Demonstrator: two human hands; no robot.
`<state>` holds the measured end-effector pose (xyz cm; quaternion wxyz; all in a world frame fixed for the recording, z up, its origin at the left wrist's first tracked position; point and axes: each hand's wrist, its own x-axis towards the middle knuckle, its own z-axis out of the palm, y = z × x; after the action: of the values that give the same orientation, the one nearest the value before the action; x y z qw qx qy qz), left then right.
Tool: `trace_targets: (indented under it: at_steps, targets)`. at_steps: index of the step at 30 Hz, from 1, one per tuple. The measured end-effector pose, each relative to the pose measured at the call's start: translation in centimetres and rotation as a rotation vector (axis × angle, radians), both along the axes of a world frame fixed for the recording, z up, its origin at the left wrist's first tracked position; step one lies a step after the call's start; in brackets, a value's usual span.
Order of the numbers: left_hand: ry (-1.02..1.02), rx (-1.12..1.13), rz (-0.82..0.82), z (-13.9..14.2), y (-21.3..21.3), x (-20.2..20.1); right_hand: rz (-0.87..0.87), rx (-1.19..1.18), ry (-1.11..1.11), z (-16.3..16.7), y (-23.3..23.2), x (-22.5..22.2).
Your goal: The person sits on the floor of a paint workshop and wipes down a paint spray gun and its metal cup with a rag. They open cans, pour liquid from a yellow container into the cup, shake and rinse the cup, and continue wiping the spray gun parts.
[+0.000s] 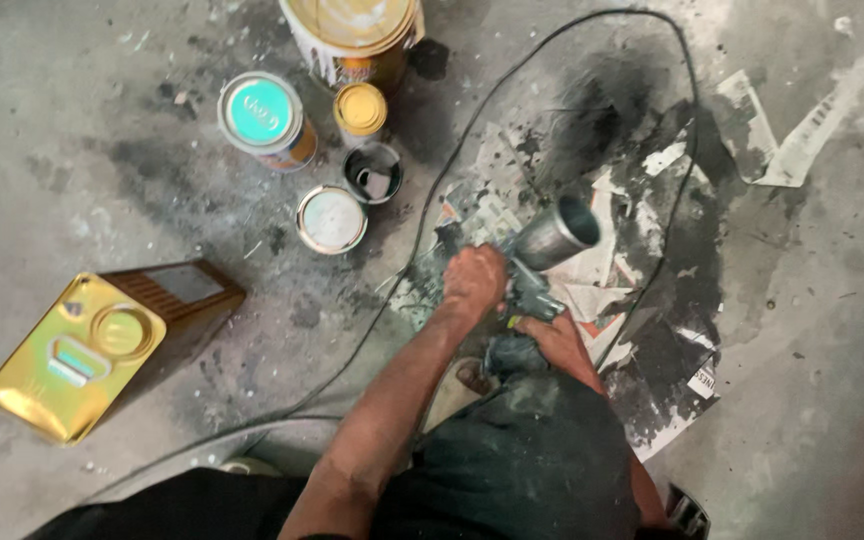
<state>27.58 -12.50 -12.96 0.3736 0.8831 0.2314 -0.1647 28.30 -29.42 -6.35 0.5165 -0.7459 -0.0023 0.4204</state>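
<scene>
Both hands grip a spray gun (537,270) over stained newspaper (602,290) – left hand (474,280) closed around its body, right hand (552,335) below, seemingly on the handle. Its metal cup stands open and looks empty; paint cans (264,118) sit far left, mostly lidded.

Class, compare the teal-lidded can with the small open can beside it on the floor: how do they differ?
The teal-lidded can is closed, while the small open can has no lid and shows a dark inside. The teal-lidded can is wider and leans; the open can stands upright. Both are round and stand on the stained concrete floor.
</scene>
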Motion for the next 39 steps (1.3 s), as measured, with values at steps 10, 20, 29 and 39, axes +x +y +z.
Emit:
trace_targets:
  at_steps: [10,20,29,39]
  targets:
    - [0.091,0.038,0.186,-0.8,0.2,-0.3,-0.075,0.062,0.328,-2.4,1.7,1.5]
    - [0.125,0.038,0.117,0.0,0.4,0.3,-0.112,0.067,0.332,-1.2,2.2,1.6]
    - [-0.037,0.045,0.023,-0.5,0.2,-0.1,-0.175,-0.022,0.296,-2.1,0.3,1.4]
    - [-0.562,-0.299,0.217,-1.2,0.3,-8.3,-0.645,0.049,-0.367,-2.4,-0.5,2.1]
